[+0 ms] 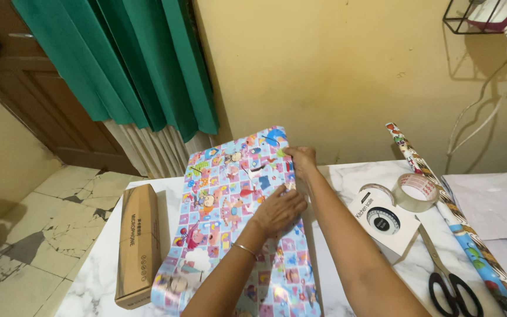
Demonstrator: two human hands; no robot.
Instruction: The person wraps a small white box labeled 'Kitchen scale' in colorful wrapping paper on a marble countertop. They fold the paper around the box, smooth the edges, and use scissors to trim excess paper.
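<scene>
A long box wrapped in shiny, colourful cartoon-print paper point(224, 199) lies lengthwise on the white marble table point(98, 276). My left hand point(278, 210) lies flat on the wrap near its right edge, around the middle, with a thin bracelet on the wrist. Farther back, my right hand point(301, 158) pinches the paper at the far right corner of the parcel. Both forearms cross over the near right part of the wrap.
A long brown cardboard box point(138, 243) lies left of the parcel. To the right are a white boxed kitchen scale point(382, 220), a clear tape roll point(416, 192), black-handled scissors point(450, 282), a roll of wrapping paper point(453, 220) and white paper sheets point(494, 205). A green curtain hangs behind.
</scene>
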